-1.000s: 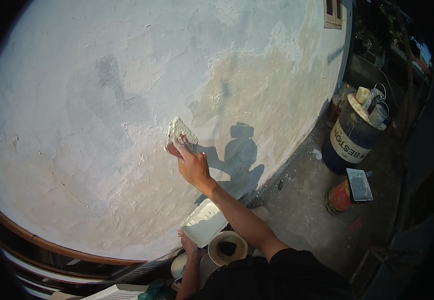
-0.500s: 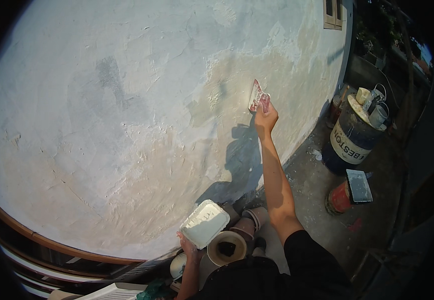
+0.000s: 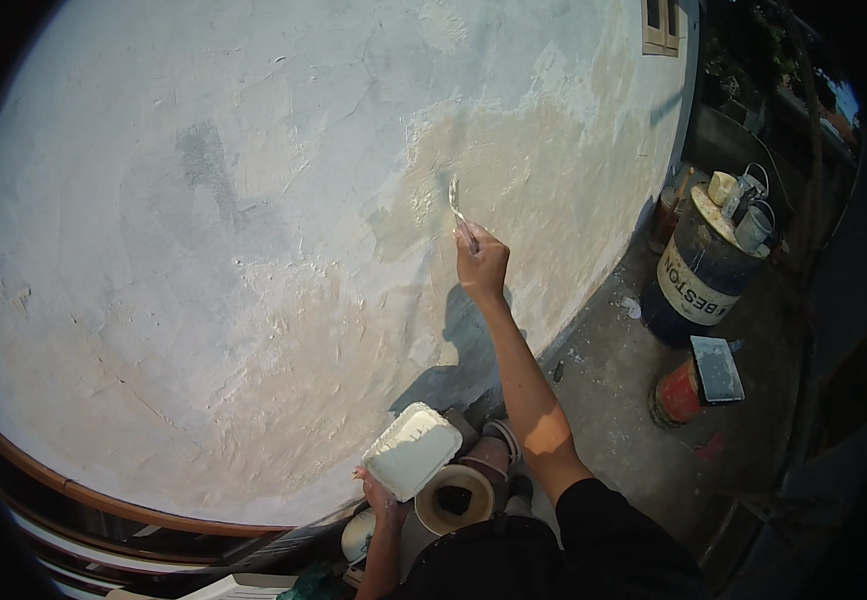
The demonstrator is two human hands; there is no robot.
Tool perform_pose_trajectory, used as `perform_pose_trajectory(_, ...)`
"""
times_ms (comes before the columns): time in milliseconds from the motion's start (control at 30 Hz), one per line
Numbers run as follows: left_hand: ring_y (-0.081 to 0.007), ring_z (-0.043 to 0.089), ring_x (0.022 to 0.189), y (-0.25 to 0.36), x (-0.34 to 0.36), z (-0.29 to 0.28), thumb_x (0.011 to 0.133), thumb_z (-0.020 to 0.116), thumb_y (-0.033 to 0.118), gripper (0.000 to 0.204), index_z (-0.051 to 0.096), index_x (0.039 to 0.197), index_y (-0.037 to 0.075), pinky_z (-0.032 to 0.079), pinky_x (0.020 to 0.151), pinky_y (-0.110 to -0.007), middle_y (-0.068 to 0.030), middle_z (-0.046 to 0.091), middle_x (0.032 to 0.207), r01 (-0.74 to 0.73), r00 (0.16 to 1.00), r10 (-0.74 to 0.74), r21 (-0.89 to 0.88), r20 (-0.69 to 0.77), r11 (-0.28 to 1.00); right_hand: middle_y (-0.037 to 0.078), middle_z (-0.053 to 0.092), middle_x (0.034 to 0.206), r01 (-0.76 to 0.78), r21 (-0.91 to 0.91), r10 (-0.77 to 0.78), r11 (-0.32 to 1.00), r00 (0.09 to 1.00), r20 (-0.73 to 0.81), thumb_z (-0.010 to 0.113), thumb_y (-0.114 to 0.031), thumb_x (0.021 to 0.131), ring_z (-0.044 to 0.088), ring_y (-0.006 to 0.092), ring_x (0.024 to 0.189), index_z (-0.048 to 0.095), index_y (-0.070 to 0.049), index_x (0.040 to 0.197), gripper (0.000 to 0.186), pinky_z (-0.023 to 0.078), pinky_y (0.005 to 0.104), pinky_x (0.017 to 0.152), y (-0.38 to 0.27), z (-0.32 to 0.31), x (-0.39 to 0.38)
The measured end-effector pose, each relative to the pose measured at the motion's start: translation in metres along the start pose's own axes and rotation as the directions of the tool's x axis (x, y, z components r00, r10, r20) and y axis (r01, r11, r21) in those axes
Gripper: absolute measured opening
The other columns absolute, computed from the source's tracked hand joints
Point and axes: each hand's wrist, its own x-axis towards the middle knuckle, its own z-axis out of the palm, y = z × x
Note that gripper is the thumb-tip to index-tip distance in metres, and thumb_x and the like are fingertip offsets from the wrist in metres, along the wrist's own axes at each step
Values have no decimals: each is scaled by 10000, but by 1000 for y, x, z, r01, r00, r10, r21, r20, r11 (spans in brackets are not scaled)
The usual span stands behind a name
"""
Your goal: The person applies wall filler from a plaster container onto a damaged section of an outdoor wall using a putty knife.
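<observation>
My right hand (image 3: 483, 262) is closed round the handle of a putty knife (image 3: 457, 205), which I see nearly edge-on, its blade coated with pale paste. The blade is at the plastered wall (image 3: 284, 170), over a beige patch with rough, lumpy filler; whether it touches cannot be told. Low and to the left, my left hand (image 3: 379, 492) grips the near left edge of a shallow white tray (image 3: 416, 447). Creamy paste covers the tray's inside and rim. Part of the left hand's fingers is hidden beneath the tray.
A beige bucket (image 3: 432, 515) and stacked pots stand below the tray. On the concrete floor (image 3: 609, 390) at right are a dark blue drum (image 3: 682, 300) topped with small pails and a red can (image 3: 676, 395) with a grey flat lid. A wooden-framed window (image 3: 661, 40) is at upper right.
My right hand has moved left and slightly down along the wall, and the putty knife has turned edge-on. The tray in my left hand has barely shifted.
</observation>
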Motion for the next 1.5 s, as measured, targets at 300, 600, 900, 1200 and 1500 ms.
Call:
perform_pose_trajectory(300, -275, 551, 1116, -18, 33, -50, 968, 249, 551, 636, 385, 1324, 42, 469, 933, -409, -128, 511, 1268, -39, 998, 36, 45, 57, 998, 163, 528, 598, 80, 29, -81, 996, 996, 46, 603, -135, 840, 526, 257, 520, 615, 18, 822, 154, 395, 349, 506, -30, 11, -14)
perform_pose_trajectory(600, -288, 542, 1127, 1, 9, -42, 965, 245, 560, 645, 369, 1337, 49, 467, 938, -420, -129, 502, 1283, -41, 999, 41, 19, 36, 999, 77, 620, 690, 6, 50, -17, 999, 975, 222, 609, -71, 860, 536, 65, 639, 633, 63, 928, 152, 442, 247, 577, -62, 18, -40)
perform_pose_trajectory(900, -291, 530, 1145, -7, 12, -46, 958, 250, 574, 665, 371, 1349, 49, 454, 950, -414, -125, 493, 1302, -32, 998, 31, 20, 54, 999, 237, 649, 863, 84, 68, -95, 994, 980, 173, 602, -35, 822, 671, 329, 775, 644, 44, 1003, 202, 509, 327, 665, -50, 33, -98)
perform_pose_trajectory(1200, -274, 527, 1152, -11, 4, -32, 953, 259, 582, 676, 372, 1353, 48, 444, 963, -399, -117, 492, 1309, -52, 999, 53, -35, 9, 998, 85, 666, 931, -69, 438, 235, 896, 912, -336, 562, -75, 892, 617, 145, 852, 617, 66, 1039, 211, 477, 279, 749, 114, -45, -35)
perform_pose_trajectory(1500, -270, 509, 1168, -13, 3, -20, 966, 252, 556, 648, 378, 1342, 44, 442, 964, -397, -116, 474, 1320, -48, 998, 46, -51, -44, 998, 142, 689, 887, -193, 26, 194, 981, 961, -197, 572, -77, 870, 660, 182, 813, 639, 63, 1030, 222, 499, 284, 722, 111, 2, -15)
